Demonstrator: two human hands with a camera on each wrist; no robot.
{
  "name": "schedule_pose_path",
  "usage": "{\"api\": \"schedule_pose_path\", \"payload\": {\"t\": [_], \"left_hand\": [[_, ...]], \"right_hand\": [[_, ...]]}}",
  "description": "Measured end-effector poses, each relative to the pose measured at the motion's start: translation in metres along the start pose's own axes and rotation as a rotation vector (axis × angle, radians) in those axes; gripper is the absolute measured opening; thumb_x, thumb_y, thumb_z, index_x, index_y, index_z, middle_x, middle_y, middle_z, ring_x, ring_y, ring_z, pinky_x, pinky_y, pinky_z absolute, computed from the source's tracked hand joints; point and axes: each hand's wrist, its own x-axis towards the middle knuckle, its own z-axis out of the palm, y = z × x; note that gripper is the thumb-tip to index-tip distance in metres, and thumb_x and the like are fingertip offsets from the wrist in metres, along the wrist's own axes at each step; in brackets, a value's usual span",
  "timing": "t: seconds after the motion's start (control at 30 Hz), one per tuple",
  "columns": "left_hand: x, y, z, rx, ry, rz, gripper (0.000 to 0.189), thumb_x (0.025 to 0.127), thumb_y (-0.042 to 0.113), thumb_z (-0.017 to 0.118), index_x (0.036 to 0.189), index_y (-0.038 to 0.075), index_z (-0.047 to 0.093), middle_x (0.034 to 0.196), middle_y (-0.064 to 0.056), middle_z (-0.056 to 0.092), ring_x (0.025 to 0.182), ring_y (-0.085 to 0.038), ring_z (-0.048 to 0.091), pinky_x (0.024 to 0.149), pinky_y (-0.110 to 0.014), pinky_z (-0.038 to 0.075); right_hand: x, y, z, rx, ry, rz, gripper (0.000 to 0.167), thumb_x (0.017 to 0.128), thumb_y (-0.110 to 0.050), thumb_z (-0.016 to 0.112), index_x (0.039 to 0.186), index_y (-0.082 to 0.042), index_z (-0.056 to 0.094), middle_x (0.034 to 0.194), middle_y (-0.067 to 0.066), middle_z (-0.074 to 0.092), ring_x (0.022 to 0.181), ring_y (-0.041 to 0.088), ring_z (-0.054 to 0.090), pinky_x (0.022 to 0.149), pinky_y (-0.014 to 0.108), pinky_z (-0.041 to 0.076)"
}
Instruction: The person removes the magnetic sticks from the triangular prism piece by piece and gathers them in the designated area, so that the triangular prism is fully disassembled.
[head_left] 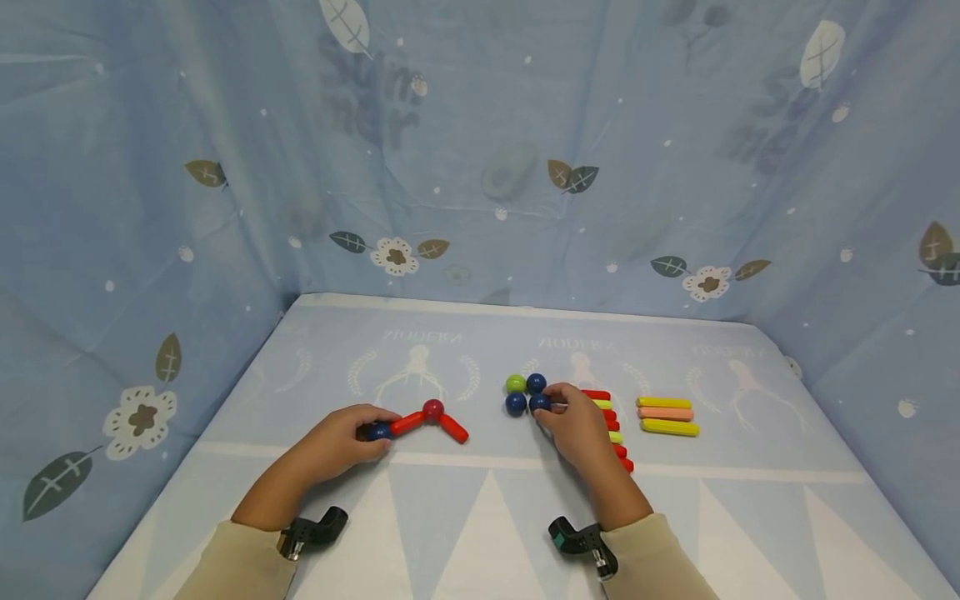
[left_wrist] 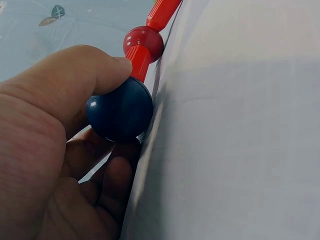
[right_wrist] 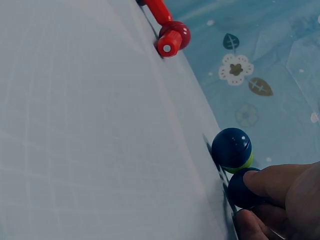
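My left hand (head_left: 347,439) grips a dark blue ball (left_wrist: 121,111) at the end of a joined chain. From that ball a red stick (head_left: 408,423) runs to a red ball (head_left: 432,409), and a second red stick (head_left: 453,428) angles off toward the front right. My right hand (head_left: 579,423) pinches another dark blue ball (right_wrist: 244,188) between thumb and fingers. This ball is the front right one of a small cluster, beside two more dark blue balls (head_left: 515,404) and a green ball (head_left: 515,383).
Partly behind my right hand and wrist lies a column of red and yellow-green sticks (head_left: 597,395). Farther right are two yellow sticks (head_left: 670,427) with an orange stick (head_left: 666,413) between them. A patterned blue curtain (head_left: 480,167) encloses the table's back and sides.
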Motion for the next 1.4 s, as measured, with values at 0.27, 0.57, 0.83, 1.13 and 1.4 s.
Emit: {"api": "schedule_pose_path", "payload": {"t": [0.27,0.57,0.83,1.13,1.4], "left_hand": [[0.001,0.000,-0.001,0.007,0.000,0.003,0.037,0.093,0.026,0.079,0.130,0.024,0.073,0.132,-0.006,0.067,0.111,-0.023,0.059,0.100,-0.052,0.052],[0.000,-0.002,0.001,-0.007,-0.006,-0.005,0.038,0.093,0.027,0.079,0.131,0.026,0.073,0.135,-0.006,0.066,0.117,-0.024,0.059,0.103,-0.055,0.051],[0.001,-0.002,0.000,-0.006,-0.001,-0.004,0.037,0.093,0.026,0.080,0.129,0.025,0.073,0.133,-0.006,0.066,0.111,-0.023,0.059,0.099,-0.051,0.052],[0.002,-0.004,0.000,-0.015,-0.002,-0.013,0.038,0.093,0.029,0.080,0.131,0.027,0.073,0.135,-0.006,0.065,0.114,-0.024,0.059,0.100,-0.052,0.051],[0.001,-0.004,0.000,-0.014,-0.004,-0.006,0.039,0.093,0.029,0.080,0.131,0.026,0.072,0.136,-0.006,0.066,0.117,-0.025,0.059,0.104,-0.056,0.050]], "right_hand": [[0.002,0.003,0.001,-0.024,0.010,-0.033,0.043,0.096,-0.023,0.078,0.137,-0.020,0.069,0.130,0.006,0.071,0.113,0.023,0.067,0.095,0.043,0.060],[0.000,0.004,-0.006,-0.002,0.001,-0.011,0.047,0.096,-0.029,0.077,0.141,-0.021,0.065,0.138,0.007,0.067,0.120,0.026,0.067,0.096,0.045,0.059],[-0.015,-0.019,-0.007,0.048,0.009,-0.087,0.037,0.094,-0.031,0.080,0.128,-0.017,0.071,0.125,0.002,0.069,0.107,0.023,0.065,0.080,0.033,0.060],[-0.034,-0.045,0.026,-0.013,-0.155,-0.223,0.032,0.094,-0.029,0.081,0.121,-0.014,0.072,0.116,0.002,0.067,0.098,0.018,0.064,0.080,0.032,0.061],[-0.040,-0.053,0.056,-0.039,-0.273,-0.261,0.033,0.091,-0.028,0.083,0.119,-0.015,0.072,0.113,-0.002,0.068,0.092,0.014,0.064,0.077,0.030,0.058]]}}
